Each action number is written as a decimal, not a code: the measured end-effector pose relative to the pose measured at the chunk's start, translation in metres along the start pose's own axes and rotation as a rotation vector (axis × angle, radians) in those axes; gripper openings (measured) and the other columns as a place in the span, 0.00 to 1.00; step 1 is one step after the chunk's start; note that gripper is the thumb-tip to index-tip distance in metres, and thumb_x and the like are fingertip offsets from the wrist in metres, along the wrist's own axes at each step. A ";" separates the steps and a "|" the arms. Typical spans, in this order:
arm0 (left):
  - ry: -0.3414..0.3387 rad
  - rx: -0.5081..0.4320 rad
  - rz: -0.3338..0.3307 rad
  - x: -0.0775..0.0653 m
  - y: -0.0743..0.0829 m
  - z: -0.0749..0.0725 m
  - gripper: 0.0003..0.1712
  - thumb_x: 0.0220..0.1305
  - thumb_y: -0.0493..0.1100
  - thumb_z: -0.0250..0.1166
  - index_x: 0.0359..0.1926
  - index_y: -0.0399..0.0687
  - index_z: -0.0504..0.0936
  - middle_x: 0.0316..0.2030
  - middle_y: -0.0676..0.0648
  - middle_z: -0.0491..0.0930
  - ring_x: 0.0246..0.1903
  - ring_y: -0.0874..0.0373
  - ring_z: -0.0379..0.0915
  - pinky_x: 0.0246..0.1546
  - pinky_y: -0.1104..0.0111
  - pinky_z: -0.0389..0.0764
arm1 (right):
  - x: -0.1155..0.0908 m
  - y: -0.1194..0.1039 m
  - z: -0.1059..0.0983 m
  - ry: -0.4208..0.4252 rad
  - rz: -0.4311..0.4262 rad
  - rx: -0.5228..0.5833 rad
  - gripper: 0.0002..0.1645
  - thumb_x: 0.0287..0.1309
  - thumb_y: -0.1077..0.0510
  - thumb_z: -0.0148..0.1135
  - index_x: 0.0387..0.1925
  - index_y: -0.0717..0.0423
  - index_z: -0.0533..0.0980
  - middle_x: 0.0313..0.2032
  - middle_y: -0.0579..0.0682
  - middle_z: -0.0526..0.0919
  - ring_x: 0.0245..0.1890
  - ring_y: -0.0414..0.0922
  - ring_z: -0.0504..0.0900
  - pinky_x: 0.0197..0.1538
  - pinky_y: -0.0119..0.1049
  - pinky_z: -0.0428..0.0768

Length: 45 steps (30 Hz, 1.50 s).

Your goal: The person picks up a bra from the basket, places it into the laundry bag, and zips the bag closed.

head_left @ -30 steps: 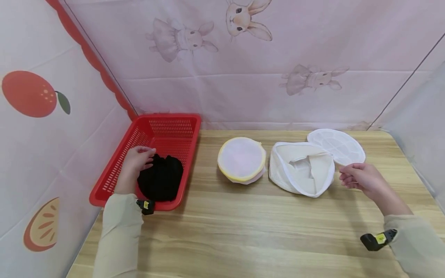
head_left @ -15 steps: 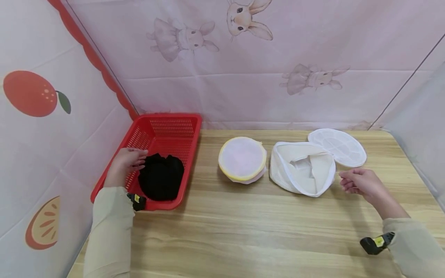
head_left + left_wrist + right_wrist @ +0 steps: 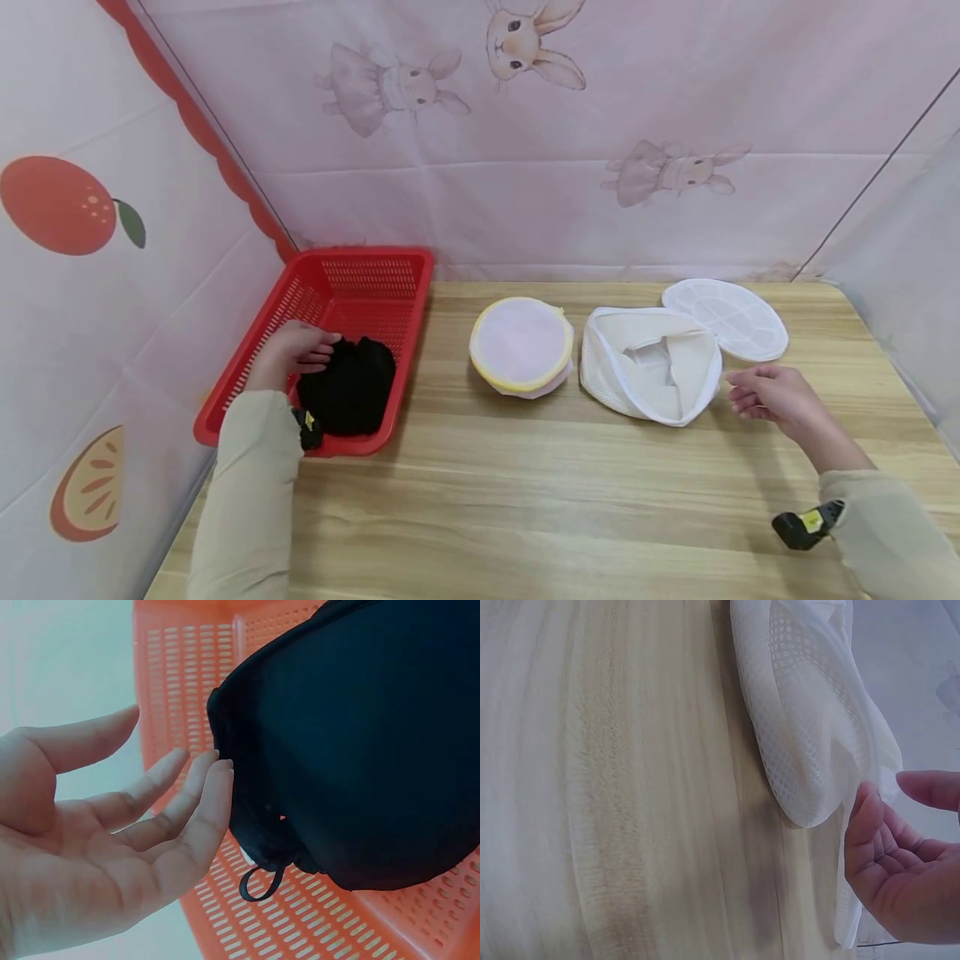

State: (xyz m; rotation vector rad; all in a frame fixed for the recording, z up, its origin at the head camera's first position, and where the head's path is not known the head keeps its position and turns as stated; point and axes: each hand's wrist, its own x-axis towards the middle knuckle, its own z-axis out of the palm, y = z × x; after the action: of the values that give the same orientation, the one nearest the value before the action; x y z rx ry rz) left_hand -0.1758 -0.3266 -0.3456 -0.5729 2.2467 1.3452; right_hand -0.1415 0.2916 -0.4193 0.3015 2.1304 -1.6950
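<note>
A black bra [image 3: 348, 387], its smooth cup and a small strap loop showing in the left wrist view, lies in the red plastic basket [image 3: 422, 350]. My left hand [image 3: 298, 348] is over the basket's left side, its relaxed fingertips [image 3: 219, 776] right at the bra's edge and the thumb held apart. Toward the right of the table a white mesh laundry bag [image 3: 603, 375] stands with its mouth open, its round lid [image 3: 731, 321] folded back behind it. Just right of the bag hovers my right hand [image 3: 780, 404], fingers loosely bent and nothing held.
Between basket and bag sits a round mesh bag with a yellow rim [image 3: 522, 346]. All of it rests on a wood-grain table [image 3: 525, 500]. A pink printed curtain [image 3: 525, 208] hangs behind, and a white one with fruit prints [image 3: 45, 333] closes off the left.
My left hand drew a little leftward from the bra, then came back to its edge. My right hand has shifted slightly down and left beside the bag.
</note>
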 end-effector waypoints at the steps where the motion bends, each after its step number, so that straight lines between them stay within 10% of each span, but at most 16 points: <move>1: 0.004 0.006 -0.006 0.001 0.000 0.001 0.29 0.66 0.46 0.53 0.59 0.29 0.61 0.56 0.29 0.62 0.55 0.40 0.64 0.53 0.57 0.70 | 0.000 0.000 0.001 -0.001 -0.001 -0.003 0.10 0.61 0.60 0.52 0.25 0.53 0.75 0.21 0.46 0.79 0.21 0.39 0.79 0.27 0.32 0.79; 13: -0.061 0.037 -0.077 0.010 0.009 0.017 0.15 0.63 0.44 0.58 0.38 0.33 0.72 0.24 0.46 0.74 0.22 0.60 0.76 0.32 0.67 0.80 | 0.003 0.000 0.004 0.008 0.015 -0.014 0.09 0.61 0.58 0.54 0.27 0.57 0.76 0.22 0.45 0.79 0.21 0.39 0.79 0.27 0.32 0.79; 25: -0.029 0.019 -0.137 0.023 0.002 0.027 0.10 0.64 0.39 0.56 0.39 0.33 0.73 0.22 0.45 0.74 0.20 0.60 0.75 0.30 0.68 0.80 | 0.005 0.008 0.009 0.002 0.011 0.029 0.10 0.61 0.57 0.56 0.25 0.54 0.76 0.21 0.45 0.79 0.20 0.39 0.78 0.26 0.31 0.79; 45: 0.095 0.100 -0.027 0.027 0.017 0.022 0.08 0.63 0.34 0.46 0.36 0.31 0.69 0.25 0.42 0.74 0.23 0.56 0.77 0.36 0.62 0.80 | 0.010 0.009 0.013 -0.017 -0.083 0.030 0.08 0.60 0.65 0.53 0.26 0.57 0.75 0.21 0.45 0.78 0.20 0.38 0.77 0.25 0.30 0.78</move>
State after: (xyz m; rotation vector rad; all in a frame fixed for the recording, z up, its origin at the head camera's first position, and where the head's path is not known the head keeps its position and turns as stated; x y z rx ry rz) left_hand -0.2034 -0.3030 -0.3585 -0.6418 2.3586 1.2086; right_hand -0.1447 0.2804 -0.4338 0.2096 2.1343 -1.7701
